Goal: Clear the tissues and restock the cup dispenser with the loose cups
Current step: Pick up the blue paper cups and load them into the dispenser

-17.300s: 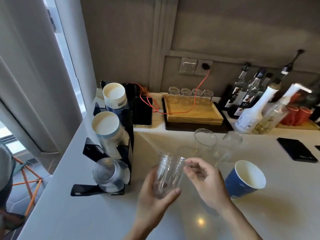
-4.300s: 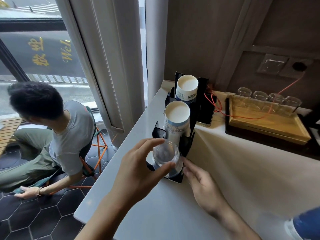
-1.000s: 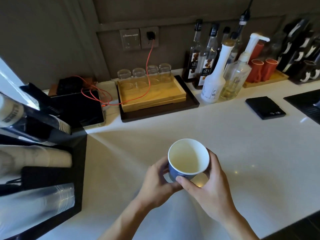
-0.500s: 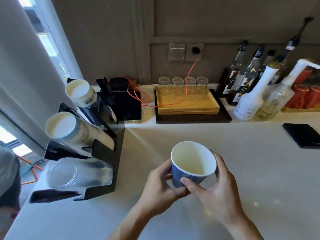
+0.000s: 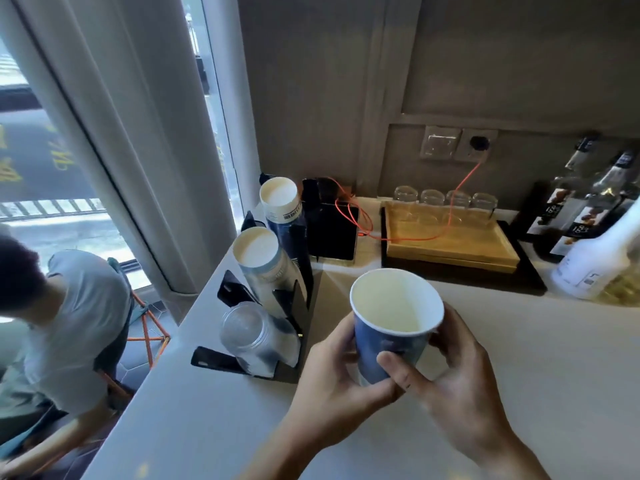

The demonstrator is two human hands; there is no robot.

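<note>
Both hands hold one blue cup (image 5: 391, 348) above the counter (image 5: 519, 358), just right of the dispenser (image 5: 294, 303). Left hand (image 5: 332, 382) wraps the cup's left side and base, fingers curled round it. Right hand (image 5: 457, 386) grips the right side, thumb across the blue front, fingers behind the wall. Cup is tilted, white inside facing the camera, mouth up and toward the viewer.

Dispenser is a black rack at the counter's left edge, three slanted stacks: clear cups (image 5: 249, 334) lowest and nearest, pale paper cups (image 5: 259, 258) in the middle, dark blue cups (image 5: 282, 202) at the back. Stack mouths point up-left.

Right of the dispenser's back end: a black device (image 5: 332, 230) with an orange cable (image 5: 460, 188) running to a wall socket (image 5: 479, 143). Further right, a wooden tray (image 5: 450, 244) with four glasses (image 5: 446, 199) along its far edge. Bottles (image 5: 588, 216) at the far right, blurred. Left of the dispenser, below the counter, a seated person in a grey shirt (image 5: 69, 323) by the window.
</note>
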